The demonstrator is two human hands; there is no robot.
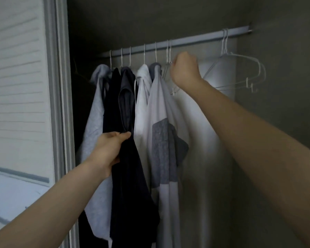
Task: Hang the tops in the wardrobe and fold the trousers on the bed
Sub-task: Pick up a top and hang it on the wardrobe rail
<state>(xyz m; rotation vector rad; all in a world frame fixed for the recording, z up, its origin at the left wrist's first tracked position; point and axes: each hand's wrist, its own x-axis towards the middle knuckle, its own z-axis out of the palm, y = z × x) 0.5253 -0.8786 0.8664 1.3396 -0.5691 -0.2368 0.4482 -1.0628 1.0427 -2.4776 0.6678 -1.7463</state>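
Note:
Several tops hang from white wire hangers on the wardrobe rail (pixel 186 41): a light grey one (pixel 95 111), a black one (pixel 131 176), a dark grey one (pixel 126 97), a white one (pixel 141 97) and a white top with grey patches (pixel 163 133). My left hand (pixel 108 151) grips the black top's fabric at mid-height. My right hand (pixel 184 69) is raised just under the rail, fingers curled round the neck of an empty wire hanger (pixel 168 51) beside the patched top.
More empty white hangers (pixel 238 72) hang at the rail's right end. A white louvred door (pixel 16 86) and its frame (pixel 59 104) stand to the left. The dark wardrobe wall (pixel 284 86) closes the right side.

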